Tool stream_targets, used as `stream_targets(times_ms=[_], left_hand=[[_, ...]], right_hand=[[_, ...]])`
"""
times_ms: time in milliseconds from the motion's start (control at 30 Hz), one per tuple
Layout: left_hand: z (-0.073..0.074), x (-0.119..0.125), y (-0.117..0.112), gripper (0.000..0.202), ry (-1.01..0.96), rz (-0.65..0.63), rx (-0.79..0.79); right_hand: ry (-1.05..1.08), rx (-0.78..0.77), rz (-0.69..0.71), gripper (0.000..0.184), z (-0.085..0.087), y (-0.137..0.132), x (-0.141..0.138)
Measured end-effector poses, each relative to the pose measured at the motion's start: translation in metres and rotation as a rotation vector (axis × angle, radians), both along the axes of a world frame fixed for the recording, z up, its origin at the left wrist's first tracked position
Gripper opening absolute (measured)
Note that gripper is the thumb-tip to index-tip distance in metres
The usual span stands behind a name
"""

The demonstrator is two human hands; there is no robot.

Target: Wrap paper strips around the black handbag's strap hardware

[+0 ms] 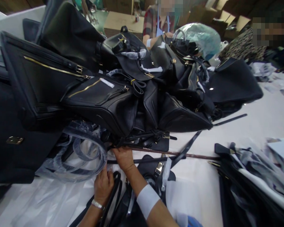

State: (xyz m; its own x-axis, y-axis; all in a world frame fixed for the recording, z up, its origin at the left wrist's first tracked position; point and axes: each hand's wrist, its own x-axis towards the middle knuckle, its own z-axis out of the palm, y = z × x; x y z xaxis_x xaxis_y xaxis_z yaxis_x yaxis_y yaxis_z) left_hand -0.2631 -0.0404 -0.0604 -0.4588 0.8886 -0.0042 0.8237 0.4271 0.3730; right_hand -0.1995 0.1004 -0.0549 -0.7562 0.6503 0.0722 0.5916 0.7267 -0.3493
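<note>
My left hand (pixel 103 185), with a silver watch on its wrist, is closed beside the loops of clear-wrapped bag handles (pixel 85 175); what its curled fingers hold is hidden. Just above and to the right, my right hand (pixel 123 158) is closed at the end of black straps (pixel 130 137), its fingertips partly covered by them. A white band circles that forearm. Under my arms lies a black bag (pixel 148 167) with a gold clasp (pixel 159 168) and a wrapped strap. Behind both hands rises a heap of black handbags (pixel 123 110) with gold zippers, some tilted on their sides.
More black bags with pale wrapping (pixel 241 179) lie at the right. A large black bag (pixel 13 126) stands at the left. Clear plastic sheets (pixel 49 201) cover part of the white table (pixel 196 176). Across it, a person in a plaid shirt (pixel 151 23) stands near the heap.
</note>
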Motion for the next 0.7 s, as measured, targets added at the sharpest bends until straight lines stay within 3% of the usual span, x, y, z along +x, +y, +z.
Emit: stream_targets(times_ms=[133, 300, 467, 567, 633, 700], left_hand=[[-0.011, -0.002, -0.003, 0.047, 0.031, 0.0, 0.041], [-0.025, -0.005, -0.006, 0.036, 0.102, -0.025, 0.202], [-0.022, -0.006, -0.007, 0.033, 0.059, -0.019, 0.163], [-0.018, -0.005, -0.005, 0.035, -0.016, -0.003, 0.124], [-0.013, -0.005, -0.002, 0.039, -0.078, 0.02, 0.108], [-0.006, -0.005, 0.002, 0.044, -0.143, 0.033, 0.098]], right_hand=[[-0.044, 0.01, -0.002, 0.035, 0.0, 0.001, -0.004], [-0.075, -0.015, -0.028, 0.02, 0.0, 0.002, -0.01], [-0.037, -0.058, -0.068, 0.016, 0.005, 0.0, -0.009], [-0.02, -0.084, -0.161, 0.017, 0.014, -0.007, 0.002], [0.064, -0.192, -0.278, 0.015, 0.022, -0.015, 0.016], [0.245, -0.431, -0.413, 0.012, 0.032, -0.025, 0.033]])
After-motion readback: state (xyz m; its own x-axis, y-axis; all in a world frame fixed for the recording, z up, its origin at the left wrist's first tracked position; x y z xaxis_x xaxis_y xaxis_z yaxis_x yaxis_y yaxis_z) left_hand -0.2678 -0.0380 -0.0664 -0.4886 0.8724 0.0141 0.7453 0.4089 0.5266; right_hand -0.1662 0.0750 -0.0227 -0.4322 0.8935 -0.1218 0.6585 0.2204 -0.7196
